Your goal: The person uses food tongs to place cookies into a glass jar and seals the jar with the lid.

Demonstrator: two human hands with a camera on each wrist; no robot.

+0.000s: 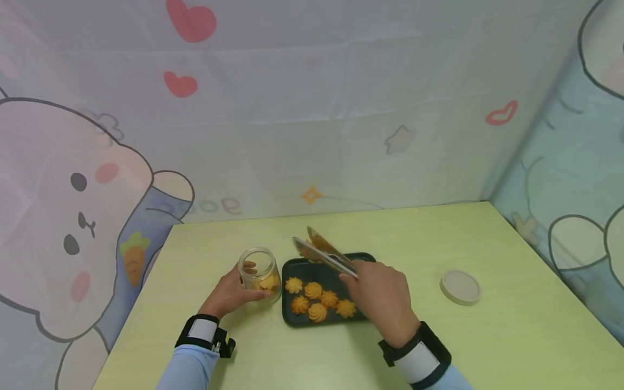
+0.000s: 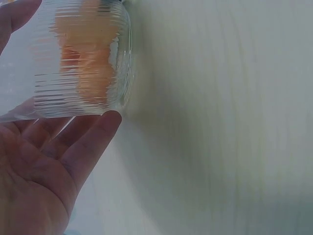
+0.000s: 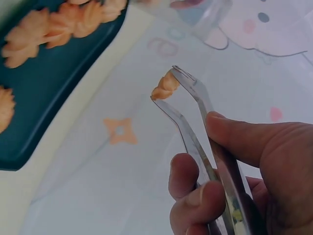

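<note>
My left hand (image 1: 229, 295) grips a clear ribbed glass jar (image 1: 259, 273) on the yellow-green table, tilted toward the tray; orange cookies show through its wall (image 2: 85, 58), my fingers (image 2: 78, 152) under it. My right hand (image 1: 382, 300) squeezes metal tongs (image 1: 324, 254), which pinch one swirl cookie (image 3: 165, 86) at their tips above the tray's far left corner. The dark green tray (image 1: 292, 319) holds several swirl cookies (image 1: 317, 300), also seen in the right wrist view (image 3: 58, 24).
A round beige lid (image 1: 460, 286) lies flat on the table right of the tray. Cartoon-printed cloth walls (image 1: 312, 119) close the table off at the back and on both sides.
</note>
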